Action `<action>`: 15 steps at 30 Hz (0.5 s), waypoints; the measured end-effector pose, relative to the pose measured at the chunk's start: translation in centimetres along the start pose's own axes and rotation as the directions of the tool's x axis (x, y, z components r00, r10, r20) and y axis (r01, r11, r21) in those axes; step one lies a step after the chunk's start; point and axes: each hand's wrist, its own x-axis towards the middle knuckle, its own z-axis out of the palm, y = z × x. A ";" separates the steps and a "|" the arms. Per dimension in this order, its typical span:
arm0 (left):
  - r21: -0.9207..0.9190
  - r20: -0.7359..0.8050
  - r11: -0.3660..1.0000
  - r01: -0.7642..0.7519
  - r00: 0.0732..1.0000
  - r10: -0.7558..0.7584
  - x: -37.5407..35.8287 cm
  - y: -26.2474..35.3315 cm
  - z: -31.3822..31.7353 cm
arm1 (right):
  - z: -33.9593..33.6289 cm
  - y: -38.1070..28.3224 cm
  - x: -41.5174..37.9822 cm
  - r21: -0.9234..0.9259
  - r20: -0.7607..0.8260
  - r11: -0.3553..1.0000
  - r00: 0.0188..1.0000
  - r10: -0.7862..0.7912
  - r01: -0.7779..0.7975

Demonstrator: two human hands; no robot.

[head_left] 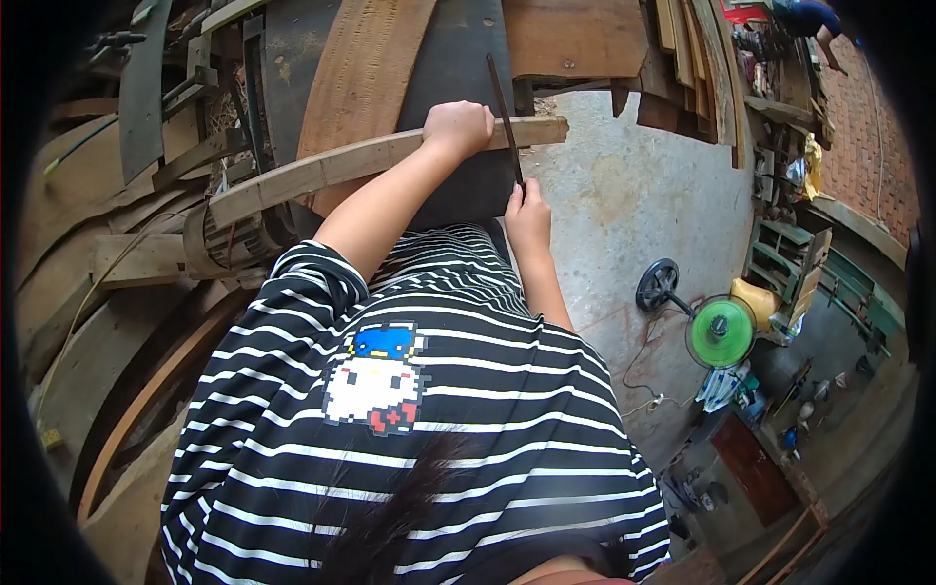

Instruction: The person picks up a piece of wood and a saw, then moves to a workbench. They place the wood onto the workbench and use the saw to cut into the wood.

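My left hand (458, 127) is closed over a long, curved wooden strip (331, 166) that runs from the left up to the middle. My right hand (527, 213) sits just below the strip's right end and grips the lower end of a thin dark rod-like tool (503, 107). The tool stands nearly upright and crosses the strip right beside my left hand. My black-and-white striped shirt (468, 390) fills the lower middle of the view.
Planks and curved wood offcuts (361, 58) are stacked ahead and to the left. A bare concrete floor (634, 195) lies to the right, with a green-disc machine (720, 331) and cluttered shelves (790, 263). Another person (809, 19) bends over at the top right.
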 end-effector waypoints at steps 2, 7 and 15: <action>0.020 0.006 1.000 0.001 1.000 -0.001 0.0 0.0 -0.2 | -0.2 0.2 -0.2 -0.021 -0.003 0.999 1.000 0.028 -0.028; 0.025 0.011 1.000 0.005 1.000 -0.005 0.0 -0.1 0.2 | -0.8 1.0 -1.5 -0.099 0.036 0.991 0.994 0.099 -0.095; 0.045 0.014 0.999 0.001 1.000 -0.002 -0.1 0.1 -0.2 | -2.2 3.9 -6.7 -0.191 0.167 0.976 0.977 0.136 -0.103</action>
